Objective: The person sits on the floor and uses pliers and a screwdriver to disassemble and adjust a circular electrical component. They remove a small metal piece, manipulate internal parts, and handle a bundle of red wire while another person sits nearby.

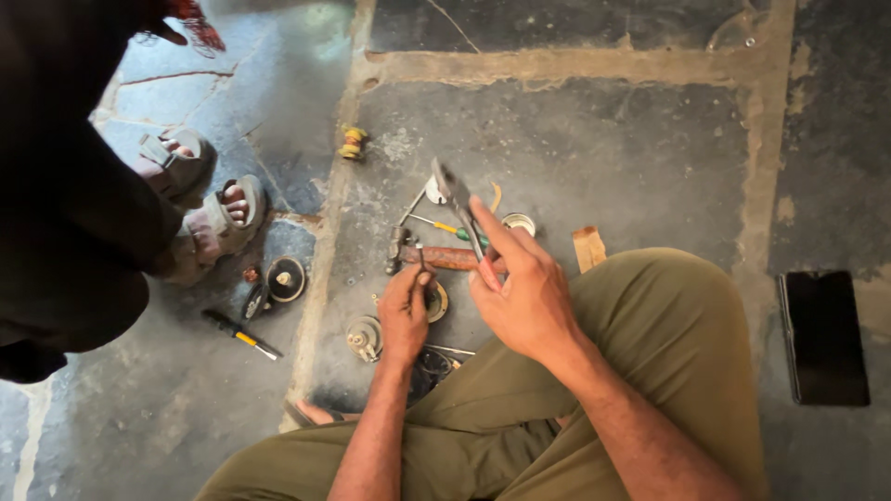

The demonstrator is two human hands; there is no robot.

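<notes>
Right grip: right hand [524,297] clenched around the red-handled pliers [461,211], jaws pointing up and away.
Left grip: left hand [406,311] pinching a thin metal pin [419,257] upright.
Floor [603,158]: hammer [436,255], green-handled screwdriver [450,227], round metal parts.
Bystander: sandalled feet [209,209] at left.

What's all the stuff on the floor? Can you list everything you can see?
pliers: 1, grey with red grip, in right hand
small pin: 1, dark, in left hand
hammer: 1, rusty, floor under hands
green screwdriver: 1, green-yellow, by hammer
black screwdriver: 1, black-yellow, floor left
round metal parts: several, dark and brass, around hands
yellow spool: 1, floor above
wood block: 1, tan, by knee
phone: 1, black, floor right
sandalled feet: 2, another person, left
left hand: 1
right hand: 1
</notes>
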